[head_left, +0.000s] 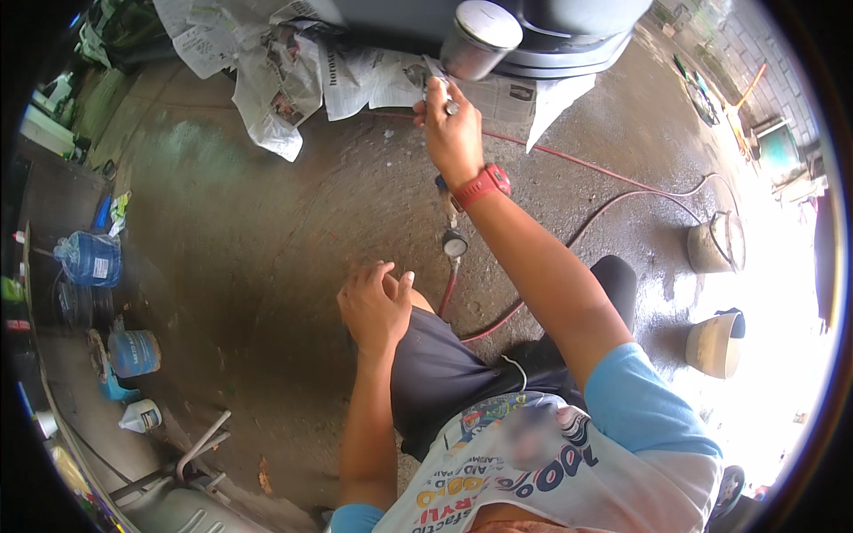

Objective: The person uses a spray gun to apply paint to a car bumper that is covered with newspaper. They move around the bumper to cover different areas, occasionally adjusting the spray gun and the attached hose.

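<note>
My right hand (451,124) is stretched out ahead and closed around a paint spray gun, mostly hidden by the fingers. Its metal cup (480,43) with a pale lid sits above the hand, in front of a dark glossy panel (382,19). Below my wrist, a round pressure gauge (455,242) hangs on the line, with a red hose (448,289) running down from it. My left hand (378,306) rests on my bent knee, fingers loosely apart and nothing in them.
Newspaper sheets (275,93) hang along the panel's lower edge. The red air hose curves over the wet concrete floor to the right, near a bucket (716,244) and a cut container (713,345). Blue water jugs (91,259) and a white jug (140,416) stand at the left.
</note>
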Demonstrator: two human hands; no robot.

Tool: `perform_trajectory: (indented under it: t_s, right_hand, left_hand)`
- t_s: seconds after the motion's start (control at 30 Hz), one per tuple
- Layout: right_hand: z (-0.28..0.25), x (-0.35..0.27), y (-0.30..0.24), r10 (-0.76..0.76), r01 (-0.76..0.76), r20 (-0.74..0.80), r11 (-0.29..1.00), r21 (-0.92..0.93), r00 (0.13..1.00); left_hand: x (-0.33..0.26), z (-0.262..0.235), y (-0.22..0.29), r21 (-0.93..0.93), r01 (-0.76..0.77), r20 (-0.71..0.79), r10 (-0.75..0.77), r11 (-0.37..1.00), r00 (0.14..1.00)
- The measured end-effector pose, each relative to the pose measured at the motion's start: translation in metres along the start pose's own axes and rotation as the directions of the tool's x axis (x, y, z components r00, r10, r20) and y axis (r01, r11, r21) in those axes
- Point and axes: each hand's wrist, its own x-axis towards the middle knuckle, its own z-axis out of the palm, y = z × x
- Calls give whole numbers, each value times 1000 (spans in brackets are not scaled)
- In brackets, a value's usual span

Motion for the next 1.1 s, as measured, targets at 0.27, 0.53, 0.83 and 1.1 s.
perform_trajectory:
  t_s: [0.27, 0.53, 0.83, 1.1]
  right_hand:
    - [104, 21, -2, -176, 177, 19, 982, -71, 984]
    - [113, 25, 25, -328, 332, 62, 910, -247, 943]
    - [-22, -37, 132, -181, 184, 49, 981, -61, 982]
    - [37, -17, 163, -506, 487, 24, 816, -312, 862]
  left_hand:
    - [-28, -15, -21, -51, 31, -71, -35, 998, 997]
    - [-14, -28, -14, -53, -13, -58, 10, 999, 998]
    - [112, 14, 64, -469, -490, -475, 258, 735, 842]
    - [89, 30, 101, -548, -545, -421, 353, 635, 835]
